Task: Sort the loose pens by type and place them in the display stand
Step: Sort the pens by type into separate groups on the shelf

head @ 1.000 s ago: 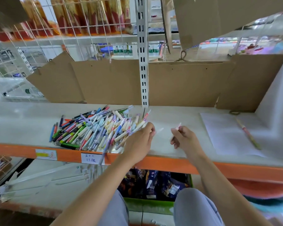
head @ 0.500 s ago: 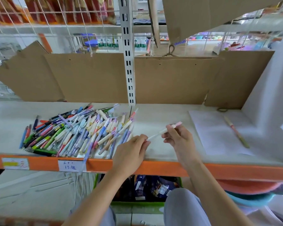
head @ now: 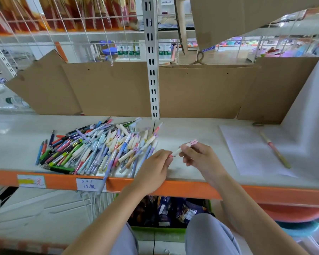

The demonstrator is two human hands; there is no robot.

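Right now I have one white pen with a pink cap (head: 184, 146) raised just above the shelf (head: 191, 129), held between both hands. My right hand (head: 201, 159) curls its fingers around the capped upper part, and my left hand (head: 155, 168) pinches the lower tip with thumb and forefinger. Holding it at both ends this way, clear of the heap, probably lets me read what type it is before it goes anywhere. The pile of loose pens (head: 98, 146) lies just to the left of my left hand, pastel barrels toward the middle and darker red, blue and green ones at the far left edge; a few overhang the orange shelf lip (head: 173, 188). Well apart on the right, a single pen (head: 275, 150) rests on a white sheet (head: 247, 150), perhaps the start of a sorted group. I see no display stand in view. Below the shelf, a green box (head: 158, 232) holds dark packets I cannot identify.
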